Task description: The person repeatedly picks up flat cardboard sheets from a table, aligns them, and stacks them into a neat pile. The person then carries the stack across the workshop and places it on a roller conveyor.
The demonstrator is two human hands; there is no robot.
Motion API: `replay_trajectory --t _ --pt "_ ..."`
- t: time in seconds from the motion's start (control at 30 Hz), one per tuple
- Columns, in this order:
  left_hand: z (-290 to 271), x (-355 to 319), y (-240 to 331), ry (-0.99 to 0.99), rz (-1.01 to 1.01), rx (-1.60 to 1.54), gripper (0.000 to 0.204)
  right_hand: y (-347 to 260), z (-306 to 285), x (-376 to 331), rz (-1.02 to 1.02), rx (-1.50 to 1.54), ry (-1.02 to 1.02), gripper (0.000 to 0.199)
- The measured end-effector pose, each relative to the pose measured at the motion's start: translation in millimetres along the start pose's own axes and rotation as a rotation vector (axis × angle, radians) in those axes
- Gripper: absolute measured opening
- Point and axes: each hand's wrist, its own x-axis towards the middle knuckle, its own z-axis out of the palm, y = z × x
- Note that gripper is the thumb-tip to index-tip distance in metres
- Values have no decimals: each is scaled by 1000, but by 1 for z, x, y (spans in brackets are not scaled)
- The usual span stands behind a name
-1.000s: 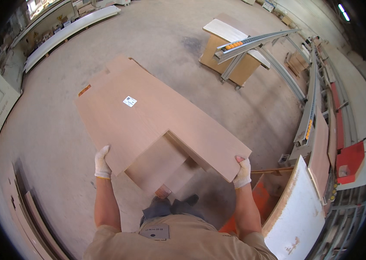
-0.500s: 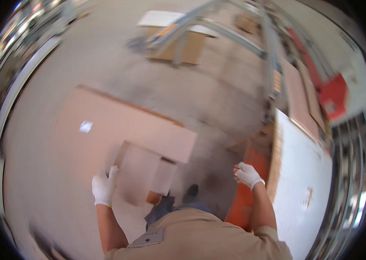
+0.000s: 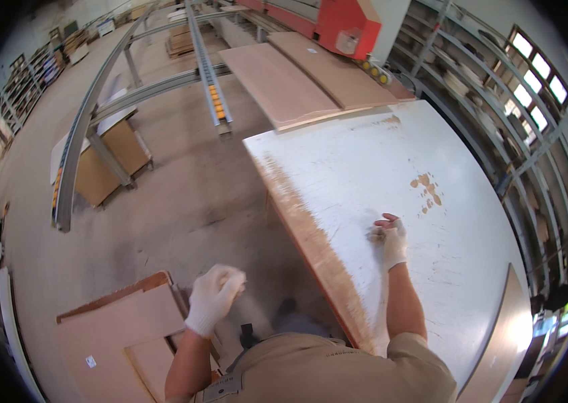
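Notched panel (image 3: 112,317), gripped earlier, now released; left hand (image 3: 218,295) curled closed, right hand (image 3: 393,240) state unclear.

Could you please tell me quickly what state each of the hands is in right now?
Left hand: curled closed, with nothing visible in it.
Right hand: partly curled over the white tabletop; whether it holds anything cannot be told.

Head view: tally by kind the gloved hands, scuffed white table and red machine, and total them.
Gloved hands: 2 (left hand, right hand)
White table: 1
Red machine: 1
Total: 4
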Motion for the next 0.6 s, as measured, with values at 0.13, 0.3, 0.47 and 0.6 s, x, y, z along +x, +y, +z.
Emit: replay_trajectory --t 0.13,0.3,0.47,0.6 --pt "104 126 34 -557 96 -264 27 8 -11 0 -74 -259 -236 32" --pt "265 287 55 -542 -176 -650 39 12 -28 3 -97 -57 -279 33" --pt "396 374 86 -370 -419 -785 62 13 -21 5 -72 64 -262 35" --pt "472 373 94 -417 -310 -1004 56 22 -25 6 -55 86 -259 47"
